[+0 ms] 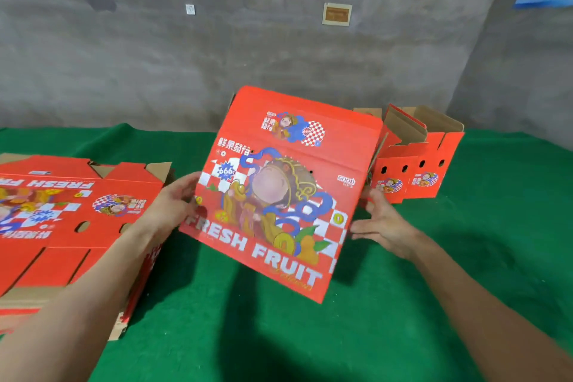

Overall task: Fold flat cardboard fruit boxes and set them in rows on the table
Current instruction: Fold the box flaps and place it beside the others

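Note:
A folded red fruit box point(279, 195) printed "FRESH FRUIT" hangs tilted above the green table point(248, 335), its printed top facing me. My left hand point(173, 200) grips its left edge, thumb at the front and fingers going behind. My right hand point(383, 220) presses flat against the box's right side with straight fingers. At the back right one folded box point(415, 164) stands on the table with its top flaps open. A stack of flat box blanks point(71, 226) lies at the left, under my left forearm.
A grey concrete wall point(279, 49) with posters and a small plaque rises right behind the table. Green cloth shows in front of the held box and to the right of the standing box.

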